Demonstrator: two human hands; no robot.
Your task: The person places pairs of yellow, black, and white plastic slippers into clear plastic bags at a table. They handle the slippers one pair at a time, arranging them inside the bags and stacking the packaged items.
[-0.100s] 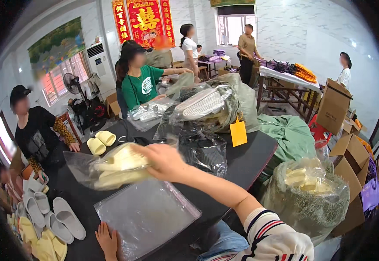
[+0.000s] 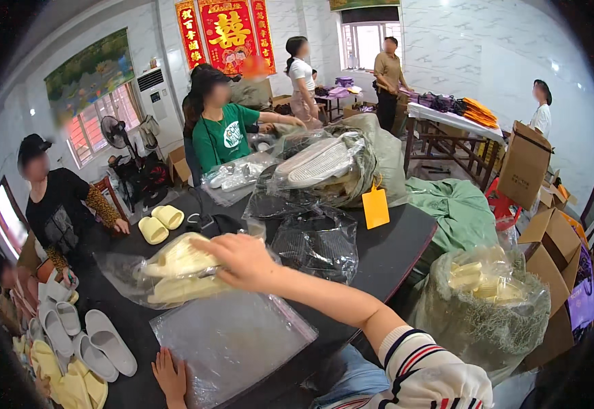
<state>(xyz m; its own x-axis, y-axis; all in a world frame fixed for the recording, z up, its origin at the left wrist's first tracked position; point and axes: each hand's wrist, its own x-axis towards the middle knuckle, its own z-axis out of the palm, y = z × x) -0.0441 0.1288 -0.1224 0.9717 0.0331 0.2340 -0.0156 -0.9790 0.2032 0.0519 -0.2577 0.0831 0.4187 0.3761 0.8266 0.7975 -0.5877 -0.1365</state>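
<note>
In the head view, a clear bag (image 2: 121, 278) with pale yellow slippers (image 2: 182, 258) inside is held at its right end by the right hand (image 2: 246, 263), with the fingers closed over the film; whether its weight is borne by the black tabletop (image 2: 387, 253) cannot be told. The left hand (image 2: 169, 377) is held loosely spread and laid flat at the left edge of some flat clear plastic (image 2: 232, 347), with nothing seen to be gripped. Just beyond the bag, a bare yellow pair (image 2: 161, 224) is set down, and grey slippers (image 2: 111, 342) are lined up to the left. Because the bag is gripped only at one end, it could be let slip by the slick film if the fingers were eased. The bare pair could be knocked if the bag were pushed farther, and the flat plastic could be dragged askew if film were caught on it.
</note>
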